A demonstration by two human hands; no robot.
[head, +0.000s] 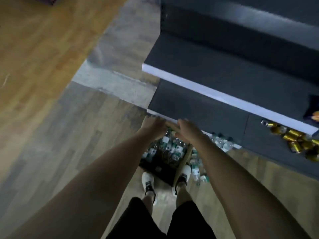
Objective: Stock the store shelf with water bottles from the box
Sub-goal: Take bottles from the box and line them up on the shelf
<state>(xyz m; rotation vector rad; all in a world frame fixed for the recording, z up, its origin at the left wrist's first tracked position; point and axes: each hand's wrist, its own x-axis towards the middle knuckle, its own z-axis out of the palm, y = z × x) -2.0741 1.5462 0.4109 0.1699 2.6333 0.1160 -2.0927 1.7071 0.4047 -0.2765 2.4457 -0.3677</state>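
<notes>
A cardboard box [183, 161] stands on the floor just in front of my feet, against the dark shelf unit [224, 94]. Inside it lie several clear water bottles [170, 149] with white and green labels. Both arms reach down over the box. My left hand [154, 125] hovers above its far left edge with fingers spread and nothing in it. My right hand [185, 130] hangs beside it over the box, fingers loosely extended and empty. More water bottles [222, 142] stand on the lowest shelf, and others [197, 168] lie on the floor right of the box.
Gold cans [293, 138] crowd the lower shelf at right, below a dark packet [312, 109]. White shelf edges [224, 95] jut toward me. Wooden floor [51, 83] stretches to the left. My white shoes [148, 183] flank the box.
</notes>
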